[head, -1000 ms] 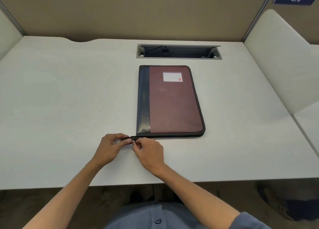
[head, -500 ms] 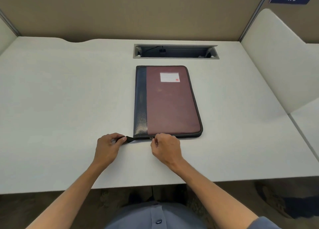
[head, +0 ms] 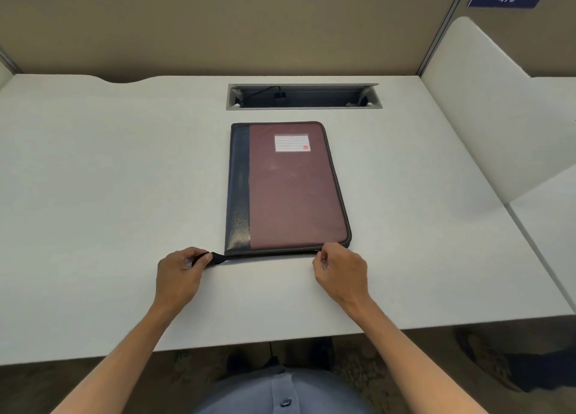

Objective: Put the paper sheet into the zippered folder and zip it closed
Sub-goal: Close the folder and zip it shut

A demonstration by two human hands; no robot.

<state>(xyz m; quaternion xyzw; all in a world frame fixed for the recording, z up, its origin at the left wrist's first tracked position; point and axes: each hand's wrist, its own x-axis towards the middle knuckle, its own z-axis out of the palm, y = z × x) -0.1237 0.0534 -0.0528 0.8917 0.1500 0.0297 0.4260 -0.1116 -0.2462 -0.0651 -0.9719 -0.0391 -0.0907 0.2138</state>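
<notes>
A maroon zippered folder [head: 296,189] with a dark blue spine strip and a small white label lies flat and closed-looking in the middle of the white desk [head: 93,179]. My left hand [head: 179,273] pinches the black zipper tail [head: 218,256] that sticks out at the folder's near left corner. My right hand [head: 341,271] pinches the zipper pull [head: 320,253] on the near edge, close to the near right corner. No paper sheet shows anywhere.
A rectangular cable slot [head: 304,97] is sunk into the desk just beyond the folder. A tan partition [head: 249,30] closes the back and a white divider [head: 486,108] stands on the right. The desk's near edge runs under my forearms.
My right hand has slid the zipper pull rightward along the folder's near edge, from the left corner almost to the right corner. My left hand has stayed on the zipper tail.
</notes>
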